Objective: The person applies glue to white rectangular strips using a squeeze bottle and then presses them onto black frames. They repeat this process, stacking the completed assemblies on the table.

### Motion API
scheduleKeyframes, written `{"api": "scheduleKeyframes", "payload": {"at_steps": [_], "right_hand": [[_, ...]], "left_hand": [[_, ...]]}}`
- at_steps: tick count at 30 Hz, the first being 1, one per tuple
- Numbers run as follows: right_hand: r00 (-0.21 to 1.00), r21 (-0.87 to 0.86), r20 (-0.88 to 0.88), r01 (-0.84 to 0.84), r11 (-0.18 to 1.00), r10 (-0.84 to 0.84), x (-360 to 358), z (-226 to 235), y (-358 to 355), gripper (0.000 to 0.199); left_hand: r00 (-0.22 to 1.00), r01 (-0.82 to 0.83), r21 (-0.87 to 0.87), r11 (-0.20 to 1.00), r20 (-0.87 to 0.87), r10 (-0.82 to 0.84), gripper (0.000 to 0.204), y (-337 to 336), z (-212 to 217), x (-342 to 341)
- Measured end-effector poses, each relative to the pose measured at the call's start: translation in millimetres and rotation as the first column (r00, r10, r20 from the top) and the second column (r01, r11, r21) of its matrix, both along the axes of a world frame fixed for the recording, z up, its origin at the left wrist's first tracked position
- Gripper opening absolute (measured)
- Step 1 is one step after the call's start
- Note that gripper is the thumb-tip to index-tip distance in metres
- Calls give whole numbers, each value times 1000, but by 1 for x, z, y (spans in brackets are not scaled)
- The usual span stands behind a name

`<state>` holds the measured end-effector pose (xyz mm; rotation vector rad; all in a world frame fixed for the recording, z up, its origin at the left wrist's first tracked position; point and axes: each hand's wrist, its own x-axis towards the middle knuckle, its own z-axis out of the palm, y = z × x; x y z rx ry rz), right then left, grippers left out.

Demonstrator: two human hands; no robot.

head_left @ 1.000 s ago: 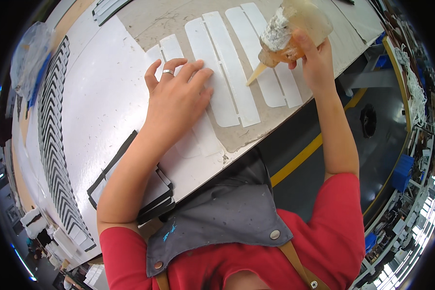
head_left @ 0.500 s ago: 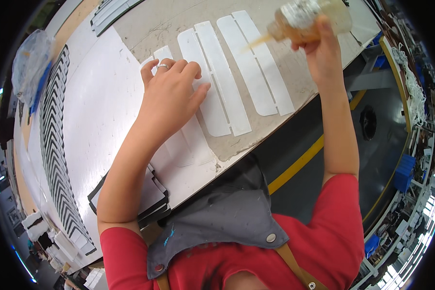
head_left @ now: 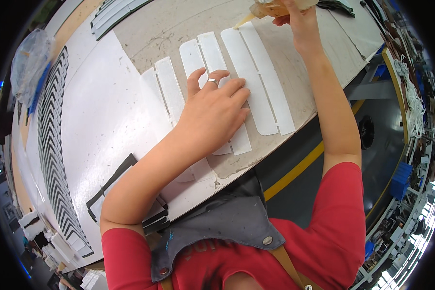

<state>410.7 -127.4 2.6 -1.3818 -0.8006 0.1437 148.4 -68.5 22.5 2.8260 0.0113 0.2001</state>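
Note:
My right hand (head_left: 298, 26) grips a squeeze bottle (head_left: 270, 8) of amber liquid, tilted so its narrow nozzle points down at the far end of the rightmost white panel (head_left: 261, 79). Whether the tip touches the panel is hard to tell. My left hand (head_left: 217, 104), wearing a ring, is spread with fingers bent over the middle white panel (head_left: 209, 50), holding nothing. To its left lies another white panel (head_left: 166, 84). Each panel is flat and split lengthwise by a narrow slot. My left hand and wrist partly cover the middle and left panels.
A long overlapping row of dark-edged white pieces (head_left: 53, 150) runs along the table's left side. A stack of similar pieces (head_left: 118, 14) lies at the far edge, another (head_left: 154, 212) under my left forearm. A clear plastic bag (head_left: 31, 63) sits far left.
My left hand has moved right, from the left panel to the middle one. My right hand has brought the bottle leftward and away from me, its nozzle now at the rightmost panel's far end.

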Motion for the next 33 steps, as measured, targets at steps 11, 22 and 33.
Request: {"api": "scheduleKeyframes", "payload": {"at_steps": [11,22,33], "right_hand": [[991,-69,-111,-78,995,70,-22,5,-45,32],[982,-109,-160,-123,987,104,-55,1,-112,46],[940,211,-306,-88,973,151,-62,19,-115,42]], "left_hand": [[996,-20,16,1000,89,19,26,-1,-6,0],[999,-15,49,999,53,12,24,-3,-2,2],[998,-18,56,998,67,14,22,-3,-1,3]]}}
